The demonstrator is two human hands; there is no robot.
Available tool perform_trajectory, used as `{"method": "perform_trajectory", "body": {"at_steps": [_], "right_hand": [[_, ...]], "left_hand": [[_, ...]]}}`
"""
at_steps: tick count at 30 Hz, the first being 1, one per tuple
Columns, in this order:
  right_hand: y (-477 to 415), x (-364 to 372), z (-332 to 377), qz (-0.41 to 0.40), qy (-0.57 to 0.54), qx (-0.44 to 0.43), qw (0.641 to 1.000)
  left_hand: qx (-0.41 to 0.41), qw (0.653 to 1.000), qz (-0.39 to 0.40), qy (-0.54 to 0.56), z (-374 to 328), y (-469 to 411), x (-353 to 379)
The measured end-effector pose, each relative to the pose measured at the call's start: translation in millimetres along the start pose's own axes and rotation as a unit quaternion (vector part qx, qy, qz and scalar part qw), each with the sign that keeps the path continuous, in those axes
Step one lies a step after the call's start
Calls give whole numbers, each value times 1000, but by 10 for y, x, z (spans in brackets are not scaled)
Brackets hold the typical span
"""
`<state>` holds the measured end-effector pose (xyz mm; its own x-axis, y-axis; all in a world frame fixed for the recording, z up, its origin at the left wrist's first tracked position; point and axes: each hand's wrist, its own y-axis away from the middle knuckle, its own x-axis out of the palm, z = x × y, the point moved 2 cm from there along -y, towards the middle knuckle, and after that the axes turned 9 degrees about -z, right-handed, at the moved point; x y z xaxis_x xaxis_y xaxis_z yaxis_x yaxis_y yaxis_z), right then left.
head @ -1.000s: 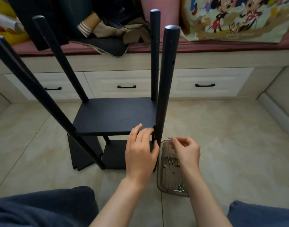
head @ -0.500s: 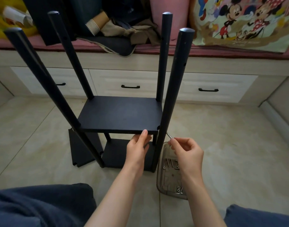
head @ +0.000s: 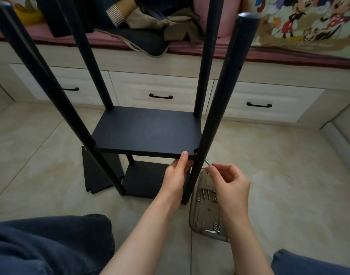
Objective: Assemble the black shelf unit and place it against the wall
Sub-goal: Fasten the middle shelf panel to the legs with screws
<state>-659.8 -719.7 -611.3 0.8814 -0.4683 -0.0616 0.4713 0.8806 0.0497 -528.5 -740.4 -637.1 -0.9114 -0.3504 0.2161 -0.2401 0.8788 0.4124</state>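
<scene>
Pretty dim indoor light here, soft and flat, with no hard shadows. The floor tiles (head: 269,155) get a faint sheen on the right. It goes murky under the shelf board (head: 148,132), which is so black it barely shows texture. The wide-angle lens bends stuff: the posts (head: 221,100) splay outward and the drawer fronts (head: 160,86) bow. Corners look softer and darker. The thin metal bit (head: 207,162) in the right hand (head: 229,183) glints a little.

One head-worn wide-angle view looks forward and down, close over the shelf unit (head: 148,132) at frame centre.
</scene>
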Motion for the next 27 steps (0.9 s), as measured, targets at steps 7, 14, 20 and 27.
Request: {"method": "perform_trajectory", "body": {"at_steps": [7,14,20,27], "right_hand": [[-21,51,-9,8,13,-21,1000],[-43,33,12,14,5,-36,999],[3,27,44,15,51,-102,993],[-11,42,3,13,2,-59,998]], "left_hand": [[13,999,-15,-43,23,-15,-3],[5,998,-25,-60,-24,34,13],[-3,998,-35,-54,-23,51,12],[-3,998,-29,-52,-30,85,15]]}}
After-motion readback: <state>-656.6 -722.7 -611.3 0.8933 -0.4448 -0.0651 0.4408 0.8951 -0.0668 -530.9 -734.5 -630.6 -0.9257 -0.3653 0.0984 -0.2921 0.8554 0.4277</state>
